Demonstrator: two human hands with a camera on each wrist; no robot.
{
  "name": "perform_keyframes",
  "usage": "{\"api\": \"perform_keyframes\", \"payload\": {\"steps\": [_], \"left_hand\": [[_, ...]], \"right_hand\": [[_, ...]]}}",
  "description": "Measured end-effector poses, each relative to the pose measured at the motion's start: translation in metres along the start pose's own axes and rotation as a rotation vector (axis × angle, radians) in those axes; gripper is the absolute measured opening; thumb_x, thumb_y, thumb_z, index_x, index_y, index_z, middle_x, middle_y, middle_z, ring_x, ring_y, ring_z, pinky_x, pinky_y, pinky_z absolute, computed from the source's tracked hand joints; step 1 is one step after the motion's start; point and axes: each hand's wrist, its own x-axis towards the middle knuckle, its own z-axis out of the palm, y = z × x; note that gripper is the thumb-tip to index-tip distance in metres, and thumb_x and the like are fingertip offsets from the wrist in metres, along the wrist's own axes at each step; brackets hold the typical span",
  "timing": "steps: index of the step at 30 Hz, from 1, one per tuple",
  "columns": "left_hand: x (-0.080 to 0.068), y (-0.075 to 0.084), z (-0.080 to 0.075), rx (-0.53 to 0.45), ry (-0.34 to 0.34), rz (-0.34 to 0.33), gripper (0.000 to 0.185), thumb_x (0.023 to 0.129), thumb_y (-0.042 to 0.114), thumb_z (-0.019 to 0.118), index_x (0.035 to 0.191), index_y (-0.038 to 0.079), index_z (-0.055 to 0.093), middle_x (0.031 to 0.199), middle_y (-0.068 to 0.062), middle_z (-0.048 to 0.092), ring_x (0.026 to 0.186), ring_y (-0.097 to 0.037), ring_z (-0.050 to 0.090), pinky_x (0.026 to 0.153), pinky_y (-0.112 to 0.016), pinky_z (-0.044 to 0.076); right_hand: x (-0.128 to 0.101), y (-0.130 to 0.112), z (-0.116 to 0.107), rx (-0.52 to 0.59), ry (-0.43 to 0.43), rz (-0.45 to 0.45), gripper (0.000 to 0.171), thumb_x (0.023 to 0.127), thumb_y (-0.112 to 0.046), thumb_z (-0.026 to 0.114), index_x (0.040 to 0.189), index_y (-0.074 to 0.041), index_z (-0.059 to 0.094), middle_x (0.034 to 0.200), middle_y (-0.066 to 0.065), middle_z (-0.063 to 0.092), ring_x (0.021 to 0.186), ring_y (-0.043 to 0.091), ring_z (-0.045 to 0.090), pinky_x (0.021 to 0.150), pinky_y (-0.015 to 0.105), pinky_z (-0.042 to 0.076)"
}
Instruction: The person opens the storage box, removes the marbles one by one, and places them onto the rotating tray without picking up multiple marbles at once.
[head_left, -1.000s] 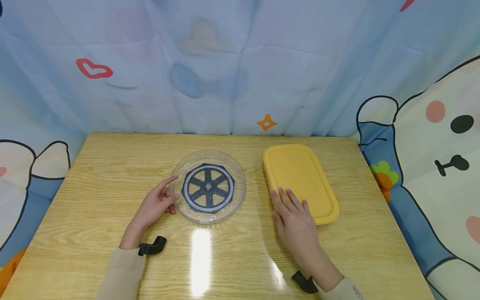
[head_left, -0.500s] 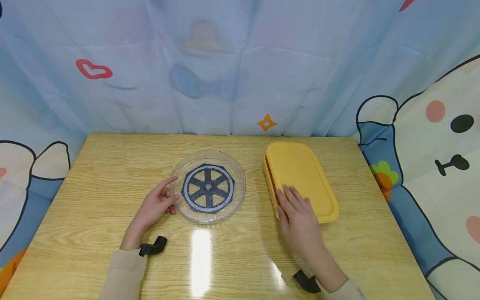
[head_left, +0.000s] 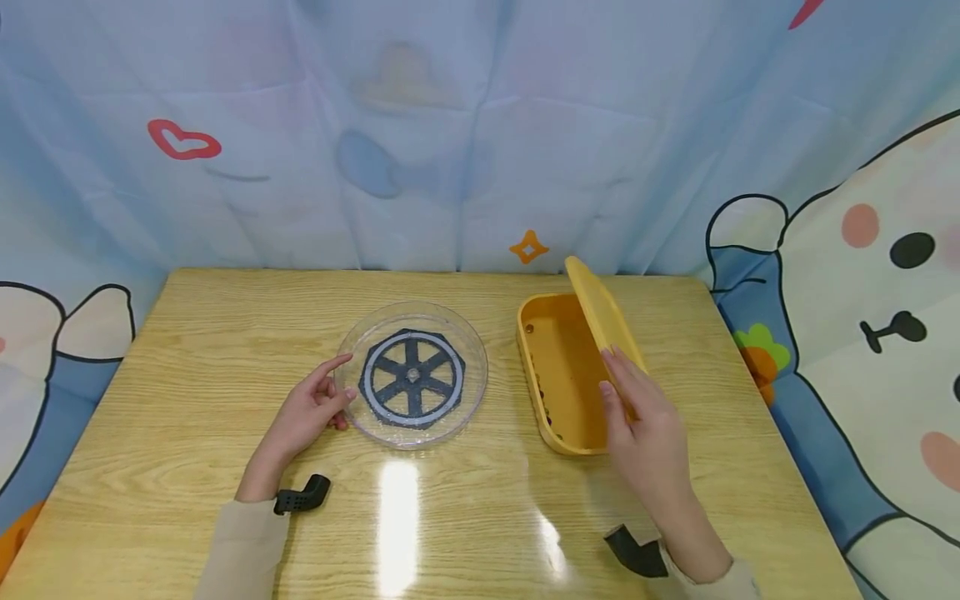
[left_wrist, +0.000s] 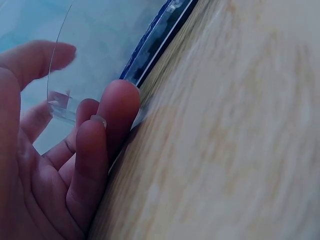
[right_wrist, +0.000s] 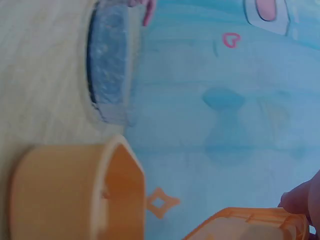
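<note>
My left hand (head_left: 306,414) is at the left rim of a round clear plastic dish (head_left: 480,400), its thumb and index finger reaching over the edge. In the left wrist view, bent fingers (left_wrist: 90,160) lie against the clear wall. Inside the dish is a dark octagonal piece with a pale ring and spokes (head_left: 414,392). My right hand (head_left: 651,442) pinches the near left edge of a yellow lid (head_left: 606,312), which stands steeply tilted above the right side of a yellow box (head_left: 536,387). Several small dark bits (head_left: 543,397) lie along the box's left inner side.
The dish and box stand apart on a wood-grain table (head_left: 187,350). A patterned cloth curtain (head_left: 420,150) hangs behind the table and down both sides. A black wrist mount (head_left: 303,494) is on the left arm, another (head_left: 636,552) on the right.
The right hand has lifted the lid off the box's left side and tipped it up toward the right, uncovering the inside. The left hand and dish stay in place.
</note>
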Motion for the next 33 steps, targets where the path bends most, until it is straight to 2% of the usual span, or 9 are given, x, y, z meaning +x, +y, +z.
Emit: {"api": "perform_keyframes", "payload": {"steps": [3,7,10,13,19,24,26,29,33], "left_hand": [[-0.002,0.005,0.001,0.014,-0.004,-0.006,0.06,0.099,0.009,0.063,0.154,0.011,0.037,0.085,-0.017,0.049,0.062,-0.029,0.063,0.059,-0.035,0.058],[-0.007,0.021,0.002,0.021,-0.01,0.002,0.059,0.098,0.005,0.062,0.152,0.006,0.038,0.083,-0.019,0.051,0.062,-0.031,0.064,0.06,-0.036,0.058],[-0.01,0.029,0.002,0.024,-0.014,0.014,0.059,0.098,0.004,0.062,0.152,0.003,0.038,0.082,-0.019,0.052,0.062,-0.033,0.064,0.06,-0.037,0.058],[-0.011,0.032,0.002,0.024,-0.015,0.019,0.059,0.098,0.004,0.063,0.151,0.002,0.038,0.082,-0.018,0.052,0.062,-0.033,0.064,0.06,-0.037,0.058],[-0.01,0.031,0.002,0.036,-0.01,0.009,0.059,0.097,0.004,0.063,0.151,0.002,0.039,0.081,-0.017,0.05,0.062,-0.033,0.064,0.061,-0.038,0.059],[-0.006,0.016,0.002,0.038,-0.003,0.011,0.061,0.097,0.007,0.064,0.152,0.005,0.038,0.082,-0.017,0.051,0.061,-0.032,0.064,0.06,-0.037,0.058],[-0.003,0.009,0.001,0.038,0.001,0.013,0.062,0.097,0.009,0.065,0.153,0.008,0.038,0.083,-0.017,0.052,0.061,-0.031,0.064,0.06,-0.037,0.058],[-0.001,0.002,0.0,0.039,0.004,0.013,0.063,0.097,0.012,0.066,0.153,0.013,0.039,0.083,-0.016,0.052,0.061,-0.029,0.064,0.06,-0.036,0.058],[0.0,0.0,0.0,0.036,0.007,0.012,0.063,0.097,0.015,0.068,0.153,0.015,0.04,0.083,-0.016,0.053,0.062,-0.028,0.064,0.06,-0.036,0.058]], "right_hand": [[0.005,0.002,-0.013,0.043,0.043,0.116,0.042,0.094,0.005,0.064,0.135,-0.005,0.062,0.132,0.016,0.062,0.093,0.018,0.069,0.078,0.006,0.046],[0.013,0.005,-0.031,0.067,0.073,0.371,0.037,0.102,-0.014,0.058,0.138,-0.017,0.061,0.137,0.005,0.059,0.077,0.0,0.055,0.057,0.006,0.042],[0.017,0.011,-0.042,0.11,0.083,0.507,0.036,0.104,-0.022,0.054,0.14,-0.022,0.06,0.142,0.0,0.056,0.107,0.003,0.058,0.079,0.006,0.047],[0.018,0.02,-0.051,0.212,0.12,0.588,0.035,0.104,-0.02,0.054,0.138,-0.02,0.062,0.141,0.0,0.057,0.12,0.009,0.055,0.091,0.009,0.046],[0.022,0.04,-0.068,0.683,0.338,0.829,0.036,0.1,-0.014,0.059,0.136,-0.012,0.063,0.142,0.005,0.051,0.125,0.021,0.049,0.088,0.014,0.05],[0.017,0.069,-0.083,1.134,0.517,0.84,0.039,0.098,-0.006,0.061,0.137,-0.002,0.059,0.149,0.007,0.042,0.125,0.021,0.055,0.085,0.026,0.054],[0.013,0.081,-0.088,1.246,0.548,0.833,0.039,0.099,-0.004,0.059,0.138,-0.001,0.058,0.15,0.006,0.04,0.122,0.02,0.059,0.085,0.029,0.055],[0.007,0.099,-0.09,1.319,0.576,0.825,0.038,0.1,-0.003,0.056,0.138,0.001,0.058,0.15,0.006,0.038,0.119,0.021,0.062,0.087,0.031,0.054],[-0.002,0.119,-0.087,1.32,0.592,0.84,0.037,0.1,-0.003,0.055,0.137,0.002,0.057,0.15,0.005,0.04,0.117,0.021,0.063,0.087,0.032,0.054]]}}
